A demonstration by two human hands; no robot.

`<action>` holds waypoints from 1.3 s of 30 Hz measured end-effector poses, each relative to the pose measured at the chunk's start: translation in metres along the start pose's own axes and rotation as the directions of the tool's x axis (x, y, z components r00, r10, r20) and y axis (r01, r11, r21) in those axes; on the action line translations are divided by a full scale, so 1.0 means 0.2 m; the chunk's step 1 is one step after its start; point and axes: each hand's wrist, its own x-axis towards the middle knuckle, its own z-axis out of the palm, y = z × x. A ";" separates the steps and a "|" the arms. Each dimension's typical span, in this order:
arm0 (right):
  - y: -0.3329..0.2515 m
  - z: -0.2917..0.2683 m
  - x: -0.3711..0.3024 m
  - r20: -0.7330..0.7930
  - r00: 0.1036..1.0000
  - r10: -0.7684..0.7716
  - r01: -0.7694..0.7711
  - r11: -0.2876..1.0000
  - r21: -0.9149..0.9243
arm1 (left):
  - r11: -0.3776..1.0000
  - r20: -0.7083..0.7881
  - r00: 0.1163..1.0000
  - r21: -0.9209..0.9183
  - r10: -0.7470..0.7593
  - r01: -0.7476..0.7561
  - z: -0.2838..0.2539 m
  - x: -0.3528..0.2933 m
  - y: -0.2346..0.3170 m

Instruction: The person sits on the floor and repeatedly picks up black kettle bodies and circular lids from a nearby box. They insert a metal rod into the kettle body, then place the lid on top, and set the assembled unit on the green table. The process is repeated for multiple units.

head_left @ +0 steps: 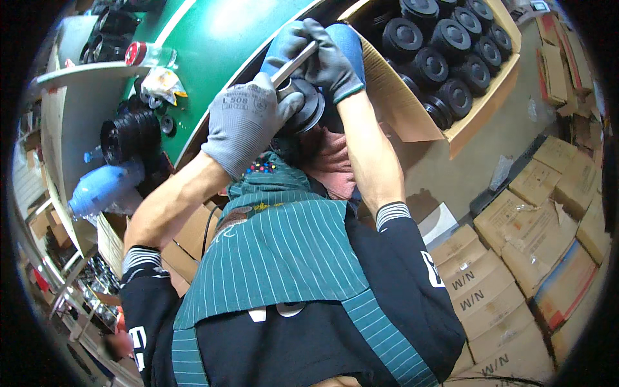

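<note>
Okay, so I was watching this one remotely, and both hands were busy over the lap. The left hand [242, 119] was curled closed around a black round part [312, 108], thumb laid across it. The right hand [330, 64] had its fingers wrapped round the upper end of a flat metal bar [296, 63]. That bar slanted down to the left hand, its lower end right by the knuckles; I couldn't tell whether it actually touched the round part.

The round part was held up near the knees, just off the edge of a green surface [219, 39]. Along that surface's left side I had a clear bottle with a red cap [151, 55], a crumpled plastic bag [163, 85] and a stack of black rings [132, 137].

Off to the right sat an open cardboard box [483, 108] packed with black round pieces [431, 64] right up to its far edge, one flap folded out toward the right forearm. A pinkish cloth [332, 161] lay bunched on the lap.
</note>
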 end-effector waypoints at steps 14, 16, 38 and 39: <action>0.18 0.17 -0.51 0.231 0.898 -0.373 0.416 0.893 -0.175 | 0.829 -0.022 0.838 -0.136 0.545 -0.542 0.14 0.14 -0.38; 0.20 0.16 -0.55 0.220 0.868 -0.446 0.497 0.793 -0.353 | 0.747 -0.086 0.757 -0.125 0.647 -0.653 0.18 0.20 -0.45; 0.33 0.48 -0.70 0.069 0.949 -0.309 -0.118 -0.548 -0.828 | 0.915 -0.604 0.764 -0.137 0.225 -0.379 0.54 0.31 -1.07; 0.35 0.45 -0.68 0.078 0.929 -0.361 -0.127 -0.513 -0.849 | 0.884 -0.467 0.880 -0.444 -0.091 -0.145 0.54 0.30 -1.10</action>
